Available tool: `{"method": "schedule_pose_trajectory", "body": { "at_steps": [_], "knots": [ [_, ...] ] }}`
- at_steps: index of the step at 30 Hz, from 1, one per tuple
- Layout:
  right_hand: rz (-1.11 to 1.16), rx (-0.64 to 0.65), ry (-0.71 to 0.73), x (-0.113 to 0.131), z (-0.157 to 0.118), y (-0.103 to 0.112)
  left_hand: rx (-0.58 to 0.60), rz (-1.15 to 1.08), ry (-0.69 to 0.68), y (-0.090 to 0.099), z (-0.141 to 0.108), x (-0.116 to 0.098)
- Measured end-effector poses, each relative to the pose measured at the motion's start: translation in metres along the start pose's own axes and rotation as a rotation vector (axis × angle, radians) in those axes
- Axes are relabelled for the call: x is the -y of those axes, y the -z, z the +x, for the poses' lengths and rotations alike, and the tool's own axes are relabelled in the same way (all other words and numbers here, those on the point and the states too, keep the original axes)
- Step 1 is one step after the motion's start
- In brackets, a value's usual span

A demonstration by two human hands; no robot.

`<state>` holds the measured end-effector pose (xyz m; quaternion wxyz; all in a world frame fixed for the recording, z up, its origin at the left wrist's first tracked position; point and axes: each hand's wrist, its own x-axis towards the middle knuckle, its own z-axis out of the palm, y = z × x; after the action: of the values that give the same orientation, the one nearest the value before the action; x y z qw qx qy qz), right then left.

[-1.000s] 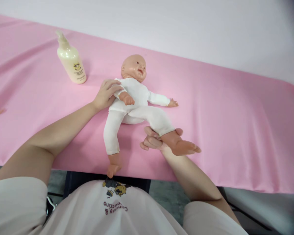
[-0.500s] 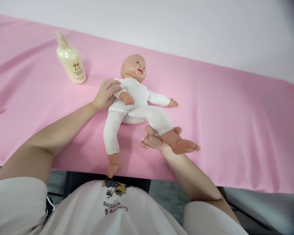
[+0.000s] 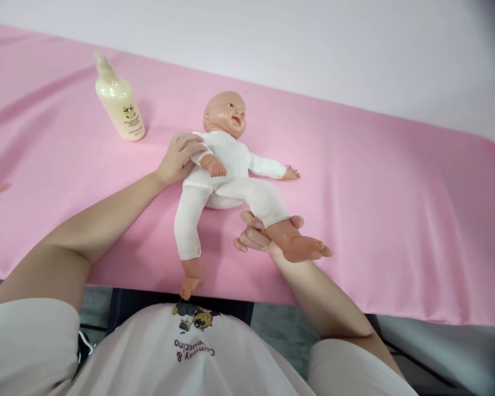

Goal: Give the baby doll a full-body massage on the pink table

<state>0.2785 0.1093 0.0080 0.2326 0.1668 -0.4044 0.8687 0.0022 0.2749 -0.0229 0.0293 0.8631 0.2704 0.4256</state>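
A baby doll (image 3: 226, 159) with a white cloth body lies on its back on the pink tablecloth (image 3: 379, 220), its head away from me and turned to the right. My left hand (image 3: 179, 157) lies against the doll's side and upper arm on the left, fingers over the sleeve and thumb tucked behind the arm. Under the lower leg on the right, my right hand (image 3: 259, 231) is wrapped round near the ankle and holds that leg raised off the cloth. The doll's other leg hangs toward the table's front edge, its foot close to my shirt.
A pale yellow pump bottle (image 3: 121, 107) with a cow picture stands to the left of the doll. Behind the table is a white wall (image 3: 297, 49). The cloth's near edge runs just in front of my body.
The doll's raised leg, with my right hand on it, has shifted slightly to the left and down. My left hand and the bottle have stayed in place.
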Motion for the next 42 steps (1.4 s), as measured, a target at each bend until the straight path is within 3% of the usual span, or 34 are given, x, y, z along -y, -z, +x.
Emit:
{"method": "schedule_pose_trajectory", "body": {
  "at_steps": [5, 18, 20, 27, 31, 37, 42],
  "knots": [
    [0.018, -0.014, -0.004, 0.000, 0.000, -0.001, 0.020, 0.030, 0.047, 0.001, 0.002, -0.003],
    [0.001, -0.104, -0.033, 0.002, -0.006, 0.001, 0.019, 0.016, 0.022, 0.001, 0.000, -0.001],
    [-0.031, -0.211, -0.025, 0.001, -0.007, 0.000, 0.015, 0.016, 0.018, 0.000, 0.000, 0.000],
    [-0.031, -0.775, -0.004, -0.003, -0.009, 0.003, 0.018, 0.029, 0.012, 0.000, 0.000, 0.001],
    [-0.044, -0.927, -0.013, -0.001, -0.008, 0.005, 0.013, 0.017, 0.001, 0.000, 0.000, 0.002],
    [-0.072, -0.881, -0.017, 0.000, -0.007, 0.005, -0.006, -0.006, 0.007, 0.001, 0.000, 0.000],
    [-0.158, -0.591, -0.024, -0.007, -0.012, 0.002, -0.120, -0.086, 0.021, 0.002, 0.001, 0.000]
  ]
}}
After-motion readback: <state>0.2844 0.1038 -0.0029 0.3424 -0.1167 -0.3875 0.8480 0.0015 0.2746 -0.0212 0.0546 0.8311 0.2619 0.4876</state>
